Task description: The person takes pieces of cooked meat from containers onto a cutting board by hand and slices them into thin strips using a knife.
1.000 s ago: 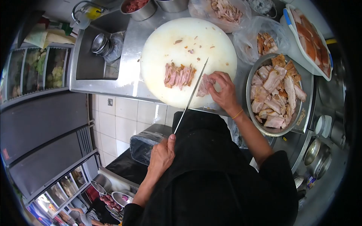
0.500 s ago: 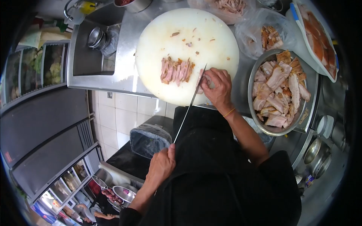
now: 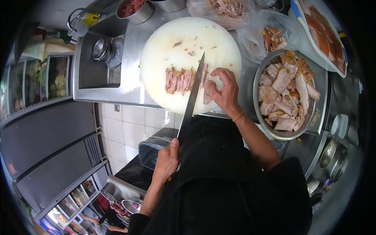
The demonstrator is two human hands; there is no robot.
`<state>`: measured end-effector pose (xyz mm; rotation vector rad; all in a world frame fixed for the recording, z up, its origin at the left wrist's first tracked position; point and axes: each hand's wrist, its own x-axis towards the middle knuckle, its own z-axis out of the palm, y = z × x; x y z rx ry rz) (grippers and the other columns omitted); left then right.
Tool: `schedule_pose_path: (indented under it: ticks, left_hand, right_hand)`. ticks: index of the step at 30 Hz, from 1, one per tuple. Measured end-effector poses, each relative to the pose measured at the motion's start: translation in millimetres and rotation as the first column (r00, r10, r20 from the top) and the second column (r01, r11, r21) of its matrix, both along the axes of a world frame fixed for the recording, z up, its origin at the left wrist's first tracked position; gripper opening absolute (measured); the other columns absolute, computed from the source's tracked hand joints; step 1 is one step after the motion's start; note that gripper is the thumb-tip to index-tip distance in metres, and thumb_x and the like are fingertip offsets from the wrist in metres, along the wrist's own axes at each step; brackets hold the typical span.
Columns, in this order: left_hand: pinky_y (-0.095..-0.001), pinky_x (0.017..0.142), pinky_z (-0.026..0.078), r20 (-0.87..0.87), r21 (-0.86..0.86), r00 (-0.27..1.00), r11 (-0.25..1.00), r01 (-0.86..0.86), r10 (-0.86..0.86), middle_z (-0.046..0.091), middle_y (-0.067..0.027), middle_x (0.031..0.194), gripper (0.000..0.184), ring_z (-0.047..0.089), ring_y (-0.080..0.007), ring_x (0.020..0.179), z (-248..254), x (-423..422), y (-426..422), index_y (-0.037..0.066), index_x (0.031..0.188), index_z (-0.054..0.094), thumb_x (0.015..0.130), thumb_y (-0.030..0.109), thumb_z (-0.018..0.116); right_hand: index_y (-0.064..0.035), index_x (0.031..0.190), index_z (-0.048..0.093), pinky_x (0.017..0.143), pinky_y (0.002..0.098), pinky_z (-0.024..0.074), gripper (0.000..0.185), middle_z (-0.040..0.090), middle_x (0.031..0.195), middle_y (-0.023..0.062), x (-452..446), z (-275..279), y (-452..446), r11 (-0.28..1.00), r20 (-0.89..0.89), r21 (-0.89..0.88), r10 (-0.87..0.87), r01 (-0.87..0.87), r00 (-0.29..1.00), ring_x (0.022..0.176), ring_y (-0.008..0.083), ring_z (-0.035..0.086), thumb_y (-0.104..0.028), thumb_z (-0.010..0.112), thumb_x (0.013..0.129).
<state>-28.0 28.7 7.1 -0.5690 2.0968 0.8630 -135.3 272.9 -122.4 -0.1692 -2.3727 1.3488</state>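
My left hand point(image 3: 167, 161) is closed around the handle of a long knife point(image 3: 192, 98). Its blade points away from me, tip over the round white cutting board point(image 3: 156, 43). Left of the blade lies a row of sliced cooked meat point(image 3: 179, 81), and one thin slice sits just right of it. My right hand point(image 3: 228, 89) arches over the board with thumb and forefinger apart. Its thumb touches a remaining piece of meat point(image 3: 208, 93); the underside of the hand is hidden. Small meat scraps point(image 3: 191, 53) are scattered farther up the board.
A metal bowl point(image 3: 258, 117) of meat pieces stands to the right. Behind it are a plastic bag point(image 3: 250, 35) with cut meat and a white tray point(image 3: 340, 70) with browned slabs. At left is a steel sink point(image 3: 87, 80); below the counter, a lined bin point(image 3: 149, 150).
The blade has turned to show its broad side, and its tip has shifted left. A slice now lies beside it. The right hand's fingers have spread apart off the meat.
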Motion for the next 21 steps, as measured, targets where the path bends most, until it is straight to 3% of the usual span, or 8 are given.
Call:
schedule_pose_path:
  ticks: [1, 2, 10, 13, 19, 21]
  left_hand:
    - [-0.0477, 0.071, 0.048, 0.06, 0.009, 0.996, 0.998, -0.059, 0.059, 0.059, -0.0267, 0.068, 0.079, 0.058, -0.042, 0.068, 3, 2, -3, -0.008, 0.078, 0.061, 0.108, 0.059, 0.034]
    - [-0.0457, 0.069, 0.047, -0.004, -0.03, 1.0, 0.999, -0.019, 0.019, 0.057, -0.024, 0.066, 0.078, 0.055, -0.0366, 0.065, 1, 4, -6, -0.008, 0.079, 0.061, 0.108, 0.059, 0.034]
    - [-0.0514, 0.074, 0.048, -0.175, -0.123, 0.982, 0.991, 0.042, -0.063, 0.063, -0.0292, 0.075, 0.076, 0.063, -0.0495, 0.078, -6, 8, -6, -0.007, 0.083, 0.063, 0.109, 0.057, 0.032]
    - [-0.0552, 0.077, 0.048, -0.197, -0.161, 0.977, 0.985, 0.056, -0.088, 0.065, -0.0324, 0.08, 0.074, 0.063, -0.0548, 0.086, -7, 11, 1, -0.007, 0.086, 0.065, 0.109, 0.056, 0.033]
    - [-0.0598, 0.079, 0.047, -0.208, -0.161, 0.969, 0.982, 0.1, -0.133, 0.065, -0.0368, 0.087, 0.067, 0.061, -0.0582, 0.093, -7, 14, 7, -0.007, 0.088, 0.065, 0.109, 0.05, 0.037]
    - [-0.0604, 0.08, 0.047, -0.192, -0.162, 0.972, 0.981, 0.105, -0.135, 0.064, -0.0378, 0.087, 0.065, 0.06, -0.0587, 0.093, -6, 16, 7, -0.007, 0.087, 0.064, 0.109, 0.049, 0.038]
  right_hand:
    - [-0.0059, 0.1, 0.066, 0.089, 0.0415, 0.0497, 0.022, 0.068, 0.105, 0.0095, -5, 0, 3, 1.0, -0.027, 0.027, 0.017, -0.017, 0.999, 0.1, 0.0311, 0.062, -0.003, 0.07, 0.079]
    - [-0.0065, 0.101, 0.067, 0.09, 0.0413, 0.0495, 0.022, 0.068, 0.106, 0.0096, -11, -1, 8, 0.998, -0.056, 0.054, 0.037, -0.034, 0.998, 0.1, 0.0314, 0.062, -0.004, 0.069, 0.079]
    - [-0.0064, 0.102, 0.076, 0.096, 0.0403, 0.0493, 0.022, 0.071, 0.109, 0.0093, -40, -10, 17, 0.914, 0.03, 0.185, 0.361, -0.36, 0.932, 0.104, 0.0313, 0.061, -0.004, 0.07, 0.082]
    - [-0.0035, 0.1, 0.076, 0.096, 0.0409, 0.0496, 0.019, 0.071, 0.107, 0.0114, -49, -12, 17, 0.96, -0.065, 0.116, 0.263, -0.254, 0.963, 0.104, 0.0321, 0.061, -0.006, 0.07, 0.082]
    - [-0.0031, 0.099, 0.074, 0.093, 0.0417, 0.0515, 0.017, 0.071, 0.106, 0.0133, -51, -18, 24, 0.886, 0.003, 0.18, 0.435, -0.428, 0.901, 0.105, 0.0338, 0.062, -0.006, 0.074, 0.082]
    - [-0.0027, 0.096, 0.074, 0.092, 0.0417, 0.0515, 0.016, 0.071, 0.104, 0.0128, -46, -14, 20, 0.91, -0.032, 0.167, 0.39, -0.38, 0.92, 0.103, 0.0335, 0.063, -0.006, 0.075, 0.08]
